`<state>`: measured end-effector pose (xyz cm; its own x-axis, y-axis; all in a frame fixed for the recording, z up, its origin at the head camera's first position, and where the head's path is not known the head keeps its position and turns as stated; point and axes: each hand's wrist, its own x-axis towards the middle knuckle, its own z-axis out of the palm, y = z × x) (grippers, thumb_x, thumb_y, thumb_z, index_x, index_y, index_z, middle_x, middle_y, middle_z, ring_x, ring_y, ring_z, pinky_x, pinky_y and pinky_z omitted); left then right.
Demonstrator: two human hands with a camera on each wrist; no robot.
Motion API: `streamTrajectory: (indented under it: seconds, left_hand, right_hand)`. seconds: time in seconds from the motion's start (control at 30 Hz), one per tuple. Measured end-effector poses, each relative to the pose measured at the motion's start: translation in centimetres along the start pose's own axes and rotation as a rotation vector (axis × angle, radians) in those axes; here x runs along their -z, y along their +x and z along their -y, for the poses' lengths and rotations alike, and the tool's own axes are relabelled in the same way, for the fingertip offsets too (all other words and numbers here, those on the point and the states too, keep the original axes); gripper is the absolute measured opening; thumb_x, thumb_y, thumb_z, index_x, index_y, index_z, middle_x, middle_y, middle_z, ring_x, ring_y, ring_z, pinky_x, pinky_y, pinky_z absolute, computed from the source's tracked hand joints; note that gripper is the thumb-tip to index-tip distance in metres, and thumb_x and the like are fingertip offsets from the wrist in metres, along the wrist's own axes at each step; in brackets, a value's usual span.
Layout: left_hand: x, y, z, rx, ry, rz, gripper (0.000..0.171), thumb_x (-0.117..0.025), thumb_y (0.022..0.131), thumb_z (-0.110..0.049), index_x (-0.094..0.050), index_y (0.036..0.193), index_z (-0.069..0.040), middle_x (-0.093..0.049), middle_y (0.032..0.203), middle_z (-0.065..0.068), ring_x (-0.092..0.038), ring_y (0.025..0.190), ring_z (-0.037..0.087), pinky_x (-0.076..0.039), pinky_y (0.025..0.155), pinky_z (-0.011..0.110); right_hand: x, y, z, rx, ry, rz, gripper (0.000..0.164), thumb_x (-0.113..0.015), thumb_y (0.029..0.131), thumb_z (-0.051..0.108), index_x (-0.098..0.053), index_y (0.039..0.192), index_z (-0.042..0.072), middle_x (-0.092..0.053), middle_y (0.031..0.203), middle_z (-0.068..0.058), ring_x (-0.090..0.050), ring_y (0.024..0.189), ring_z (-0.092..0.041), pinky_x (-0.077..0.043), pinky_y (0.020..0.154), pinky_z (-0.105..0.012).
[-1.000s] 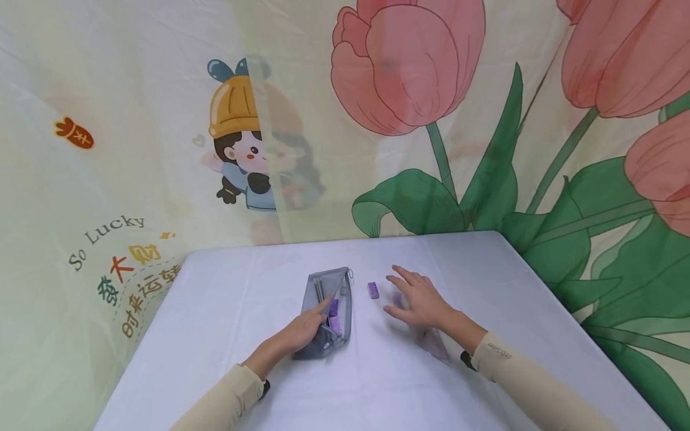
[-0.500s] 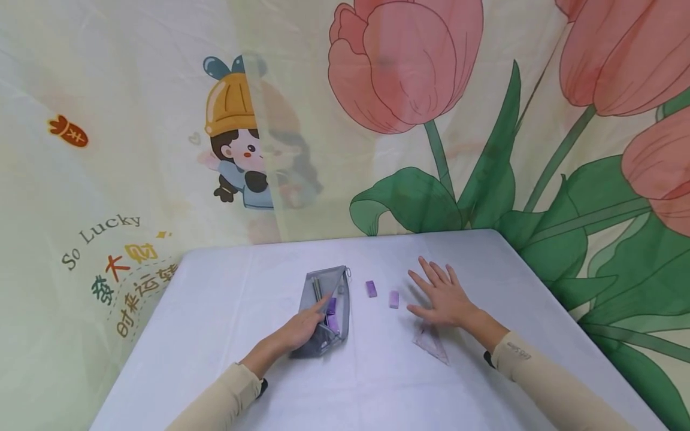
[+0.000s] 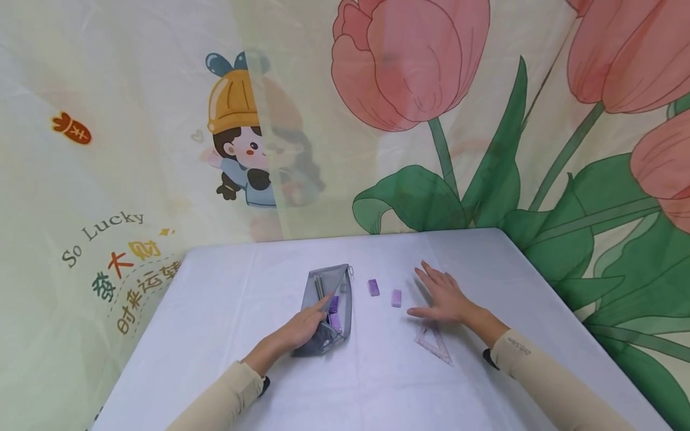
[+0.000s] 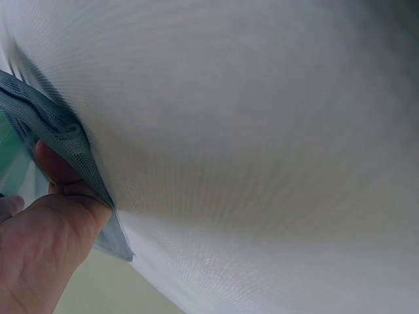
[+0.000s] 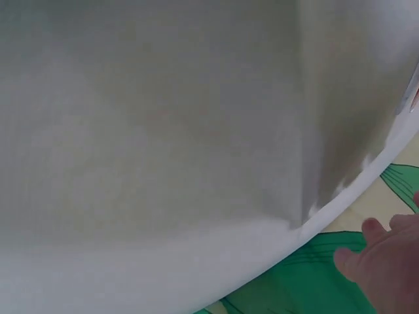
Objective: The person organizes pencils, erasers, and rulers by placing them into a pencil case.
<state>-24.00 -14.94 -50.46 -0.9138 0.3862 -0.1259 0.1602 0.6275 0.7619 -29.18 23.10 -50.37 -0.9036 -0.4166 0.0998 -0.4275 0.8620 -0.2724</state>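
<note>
A grey mesh pencil case [image 3: 345,317] lies unzipped on the table. My left hand [image 3: 302,329] grips its near left edge, and in the left wrist view the thumb of the left hand [image 4: 49,229] sits against the grey fabric. Inside the case are slim pencil-like sticks [image 3: 319,286] and purple blocks [image 3: 335,322], partly covered by mesh and fingers. To its right lie a darker purple eraser-like block [image 3: 374,287] and a paler one [image 3: 396,298]. Fingers spread and holding nothing, my right hand [image 3: 444,299] hovers right of the paler block.
A clear triangular set square [image 3: 433,346] lies just below my right hand. The white-covered table [image 3: 259,395] ends at a patterned curtain [image 3: 302,221] behind it. A zip pull ring [image 3: 351,271] sits at the case's far corner.
My right hand has drawn back to the right, uncovering the paler purple block and the set square. My left hand has stayed on the pencil case.
</note>
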Motion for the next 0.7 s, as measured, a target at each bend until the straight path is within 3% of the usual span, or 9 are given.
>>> streamTrajectory:
  seconds: [0.23, 0.43, 0.7]
  left_hand:
    - [0.0, 0.3, 0.1, 0.006, 0.011, -0.002, 0.057, -0.030, 0.103, -0.021, -0.021, 0.159, -0.026, -0.035, 0.157, 0.016, -0.034, 0.145, 0.039, -0.025, 0.119, 0.057]
    - [-0.1, 0.2, -0.1, 0.010, -0.007, -0.003, 0.057, -0.030, 0.103, -0.021, -0.022, 0.159, -0.025, -0.034, 0.157, 0.019, -0.037, 0.143, 0.038, -0.026, 0.119, 0.057]
    - [-0.1, 0.1, -0.1, 0.029, -0.004, -0.003, 0.056, -0.029, 0.103, -0.023, -0.021, 0.159, -0.024, -0.032, 0.158, 0.019, -0.032, 0.146, 0.040, -0.024, 0.119, 0.058]
  right_hand:
    - [-0.4, 0.9, 0.8, 0.030, 0.198, 0.051, 0.110, -0.080, 0.070, 0.062, -0.032, 0.154, 0.008, -0.039, 0.155, -0.018, -0.039, 0.140, -0.041, -0.036, 0.109, -0.063]
    - [-1.1, 1.6, 1.4, 0.019, 0.362, 0.090, 0.103, -0.085, 0.071, 0.049, -0.036, 0.152, 0.009, -0.047, 0.149, -0.015, -0.049, 0.132, -0.034, -0.041, 0.109, -0.054]
    - [-1.4, 2.0, 2.2, 0.034, 0.363, 0.111, 0.096, -0.086, 0.072, 0.044, -0.042, 0.149, 0.009, -0.059, 0.131, -0.007, -0.053, 0.123, -0.028, -0.042, 0.108, -0.052]
